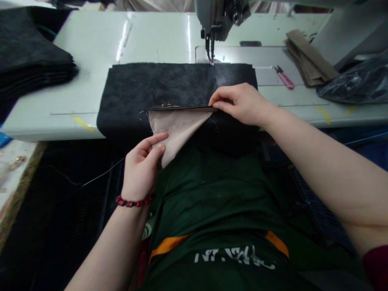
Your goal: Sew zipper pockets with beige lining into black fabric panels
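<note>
the left hand's fingers (154, 141) curl closed on the edge of a beige lining flap (177, 133), while the right hand's fingers (224, 97) lie together, pinching the end of a slit in a black suede-like panel (176, 85), both forearms reaching forward. one brass zipper (166, 106) shows along the slit. the panel lies on the white desk (81, 121), its far edge just under the one needle (211, 52) of one sewing machine (218, 16). further out lie one stack of black panels (33, 60), one pair of pink-handled snips (285, 76), one bundle of tan strips (309, 58) and one dark plastic bag (354, 85). one red bead bracelet (133, 201) circles the left wrist.
</note>
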Demonstrator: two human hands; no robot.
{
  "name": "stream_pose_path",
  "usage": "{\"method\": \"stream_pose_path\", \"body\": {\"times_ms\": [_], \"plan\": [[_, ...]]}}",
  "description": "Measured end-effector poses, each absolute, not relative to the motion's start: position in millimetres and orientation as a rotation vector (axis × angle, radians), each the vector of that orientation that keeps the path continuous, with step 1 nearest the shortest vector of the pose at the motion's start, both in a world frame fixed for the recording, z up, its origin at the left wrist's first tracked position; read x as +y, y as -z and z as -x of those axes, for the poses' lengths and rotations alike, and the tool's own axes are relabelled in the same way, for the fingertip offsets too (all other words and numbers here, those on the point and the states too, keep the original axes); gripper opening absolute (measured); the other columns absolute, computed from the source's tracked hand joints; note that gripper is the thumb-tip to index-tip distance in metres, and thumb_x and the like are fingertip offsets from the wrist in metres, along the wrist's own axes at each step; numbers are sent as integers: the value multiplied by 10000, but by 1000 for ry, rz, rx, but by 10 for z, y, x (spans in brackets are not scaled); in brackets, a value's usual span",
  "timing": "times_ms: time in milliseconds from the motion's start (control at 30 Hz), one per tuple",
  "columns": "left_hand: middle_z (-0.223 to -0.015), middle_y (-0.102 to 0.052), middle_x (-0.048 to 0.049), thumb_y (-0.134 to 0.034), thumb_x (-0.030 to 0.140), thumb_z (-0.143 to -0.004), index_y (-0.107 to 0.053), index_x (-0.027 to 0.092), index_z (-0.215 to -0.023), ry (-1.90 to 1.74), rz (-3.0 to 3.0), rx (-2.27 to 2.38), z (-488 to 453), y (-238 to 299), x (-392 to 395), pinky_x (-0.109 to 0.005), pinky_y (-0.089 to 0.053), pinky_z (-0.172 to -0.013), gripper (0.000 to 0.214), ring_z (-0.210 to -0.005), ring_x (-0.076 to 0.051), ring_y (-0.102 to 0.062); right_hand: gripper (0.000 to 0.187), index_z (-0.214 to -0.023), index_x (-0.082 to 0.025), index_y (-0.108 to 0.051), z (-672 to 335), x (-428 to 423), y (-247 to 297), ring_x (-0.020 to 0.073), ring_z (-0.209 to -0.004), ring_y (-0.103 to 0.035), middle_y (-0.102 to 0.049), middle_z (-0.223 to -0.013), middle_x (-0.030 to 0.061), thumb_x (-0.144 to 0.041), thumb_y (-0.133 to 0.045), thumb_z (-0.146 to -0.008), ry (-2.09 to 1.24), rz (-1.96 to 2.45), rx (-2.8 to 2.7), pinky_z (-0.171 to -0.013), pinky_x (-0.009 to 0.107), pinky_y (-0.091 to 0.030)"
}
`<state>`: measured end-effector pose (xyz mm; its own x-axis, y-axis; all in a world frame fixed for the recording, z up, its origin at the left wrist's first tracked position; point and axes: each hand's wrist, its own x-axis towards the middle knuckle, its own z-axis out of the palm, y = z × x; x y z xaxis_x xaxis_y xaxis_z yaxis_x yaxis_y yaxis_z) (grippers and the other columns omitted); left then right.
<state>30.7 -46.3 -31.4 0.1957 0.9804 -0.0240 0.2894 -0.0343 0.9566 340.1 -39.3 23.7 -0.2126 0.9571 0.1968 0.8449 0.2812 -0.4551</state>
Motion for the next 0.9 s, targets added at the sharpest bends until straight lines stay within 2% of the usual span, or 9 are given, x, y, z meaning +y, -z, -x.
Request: {"method": "stream_pose_path", "body": {"times_ms": [267, 467, 533, 600, 667, 700, 800, 900], "plan": [[-803, -636, -42, -723, 285, -804, -714, 198, -1183, -880, -1306, 1256, -304, 289, -465, -211, -443, -532, 388, -713, -148, -598, 204, -1064, -279, -717, -3389, -410, -267, 230, -1006, -651, -735, -1064, -7, -286, -548, -950, -329, 1619, -2194, -896, 364, -451], [-801, -621, -34, -702, 378, -843, -688, 235, -1230, -766, -1422, 1331, -259, 254, -474, -214, -387, -506, 414, -656, -136, -553, 240, -1094, -234, -692, -3307, -523, -243, 233, -1038, -633, -709, -1112, 16, -233, -491, -963, -218, 1587, -2259, -879, 359, -434], [-855, -608, -42, -682, 384, -859, -702, 258, -1201, -723, -1677, 1408, -262, 198, -481, -265, -442, -574, 365, -708, -162, -562, 233, -1114, -236, -682, -3310, -536, -236, 232, -1043, -625, -699, -1128, 16, -234, -525, -942, -244, 1578, -2263, -887, 360, -430], [-997, -588, -85, -698, 362, -844, -716, 239, -1160, -796, -2071, 1514, -295, 126, -490, -384, -510, -762, 340, -906, -242, -588, 234, -1122, -238, -679, -3320, -535, -240, 230, -1044, -622, -696, -1135, 12, -236, -561, -920, -273, 1570, -2262, -894, 359, -429], [-1174, -553, -138, -719, 323, -826, -694, 200, -1174, -975, -2440, 1504, -374, 53, -492, -473, -477, -946, 370, -1128, -317, -538, 230, -1112, -236, -687, -3329, -519, -252, 227, -1045, -624, -701, -1131, 9, -232, -559, -921, -285, 1571, -2263, -899, 355, -427], [-1233, -549, -146, -711, 300, -836, -672, 191, -1195, -1034, -2576, 1398, -434, 20, -486, -483, -454, -1002, 378, -1190, -325, -517, 228, -1102, -235, -694, -3332, -506, -261, 226, -1042, -627, -705, -1122, 8, -226, -548, -927, -284, 1575, -2262, -899, 354, -426], [-1281, -590, -97, -620, 230, -914, -606, 209, -1262, -853, -2798, 860, -671, -40, -423, -430, -451, -1052, 349, -1190, -265, -554, 232, -1078, -238, -711, -3335, -459, -291, 226, -1024, -640, -719, -1084, 5, -209, -531, -934, -279, 1597, -2266, -893, 353, -428], [-1251, -579, -97, -535, 218, -957, -513, 229, -1397, -571, -2929, 612, -908, -28, -295, -429, -497, -989, 441, -1117, -262, -569, 223, -1051, -254, -725, -3337, -412, -314, 227, -997, -653, -730, -1043, -2, -210, -546, -927, -286, 1642, -2266, -881, 357, -436]]}}
